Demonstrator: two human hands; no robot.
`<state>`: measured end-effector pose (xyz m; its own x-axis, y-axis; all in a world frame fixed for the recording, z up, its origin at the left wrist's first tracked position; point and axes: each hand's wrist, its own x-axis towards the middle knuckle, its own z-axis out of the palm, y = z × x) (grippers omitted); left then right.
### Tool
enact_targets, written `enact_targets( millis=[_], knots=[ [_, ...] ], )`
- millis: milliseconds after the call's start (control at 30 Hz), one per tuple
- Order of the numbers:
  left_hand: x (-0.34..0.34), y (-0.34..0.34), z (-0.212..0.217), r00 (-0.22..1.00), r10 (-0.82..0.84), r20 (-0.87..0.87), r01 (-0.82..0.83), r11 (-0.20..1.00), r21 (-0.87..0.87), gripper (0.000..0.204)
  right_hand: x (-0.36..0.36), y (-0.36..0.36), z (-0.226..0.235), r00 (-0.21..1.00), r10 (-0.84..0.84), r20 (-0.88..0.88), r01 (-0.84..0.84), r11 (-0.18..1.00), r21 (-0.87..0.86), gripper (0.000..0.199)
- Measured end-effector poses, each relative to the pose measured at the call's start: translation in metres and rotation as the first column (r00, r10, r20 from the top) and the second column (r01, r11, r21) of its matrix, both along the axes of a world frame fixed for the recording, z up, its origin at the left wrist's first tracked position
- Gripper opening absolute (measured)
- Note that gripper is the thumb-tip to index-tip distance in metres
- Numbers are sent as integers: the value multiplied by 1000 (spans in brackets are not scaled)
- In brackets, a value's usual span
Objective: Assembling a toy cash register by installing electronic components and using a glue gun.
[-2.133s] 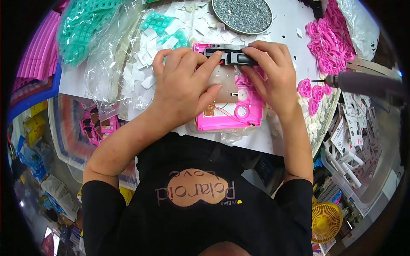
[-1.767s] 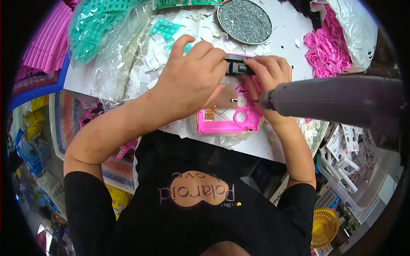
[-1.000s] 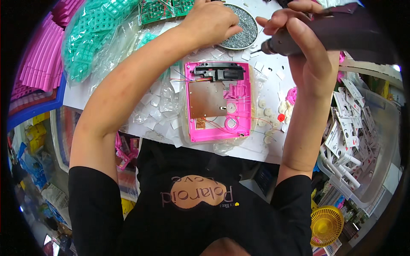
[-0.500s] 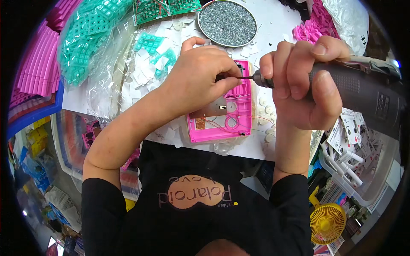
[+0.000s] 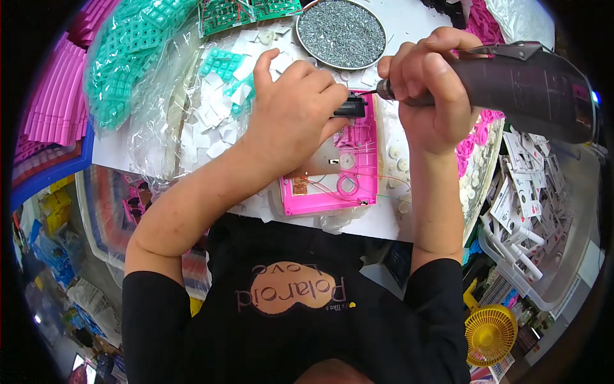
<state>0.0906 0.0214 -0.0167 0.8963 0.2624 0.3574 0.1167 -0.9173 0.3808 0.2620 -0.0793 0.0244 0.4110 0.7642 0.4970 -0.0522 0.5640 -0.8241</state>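
Note:
A pink plastic casing lies on the white worktop in front of me, with thin wires, a bare copper patch and a small switch inside. At its far end sits a black rectangular plastic part. My left hand reaches over the casing, thumb and fingers pinching that part, index and little fingers partly raised. My right hand grips a dark grey electric screwdriver held sideways. Its thin bit points left at the far edge of the black part; whether it touches a screw I cannot tell.
Beyond the casing stands a round dish of small metal screws. Green circuit boards, bagged turquoise keypads and white paper scraps lie to the left. A clear bin of white parts and a yellow fan are at right.
The screwdriver and my right hand have moved farther away, the bit shifting toward the casing's far edge. My left hand has moved slightly left, uncovering the black part.

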Motion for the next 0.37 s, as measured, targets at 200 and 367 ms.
enact_targets(
  millis=[200,367],
  knots=[
    [-1,-1,0,1000,13,-6,-13,1000,3,31,-14,13,-7,996,-59,71,63,996,-58,10],
    [2,1,-4,1000,-26,-7,26,999,-22,34,-16,13,-11,965,-49,259,86,987,-134,19]
  ],
)
